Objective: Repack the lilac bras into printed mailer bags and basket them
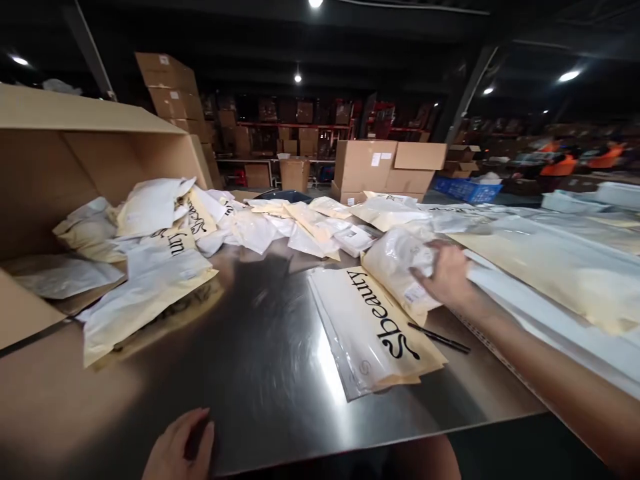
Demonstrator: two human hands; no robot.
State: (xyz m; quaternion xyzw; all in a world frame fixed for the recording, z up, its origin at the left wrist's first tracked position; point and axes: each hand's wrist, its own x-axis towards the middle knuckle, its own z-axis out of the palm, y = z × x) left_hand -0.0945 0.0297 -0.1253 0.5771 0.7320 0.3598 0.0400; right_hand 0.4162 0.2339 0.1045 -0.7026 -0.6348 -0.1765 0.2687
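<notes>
My right hand (447, 273) reaches across the right side of the metal table, thumb and fingers gripping a puffy clear plastic bag (395, 257) with a small label. Directly in front of that bag lies a flat stack of plastic mailer bags (370, 333) printed "Sbeauty". A black pen (440, 338) rests at the stack's right edge. My left hand (177, 447) is at the near edge of the table, fingers loosely bent and apart from the thumb, with nothing in it.
At left, a large cardboard box (165, 157) lies on its side with packed mailers (145, 280) spilling from it. More packages (310, 223) line the table's back. White trays (530, 293) hold bags at right. Behind stand cartons (365, 167), a blue crate (467, 190) and people in orange (560, 165).
</notes>
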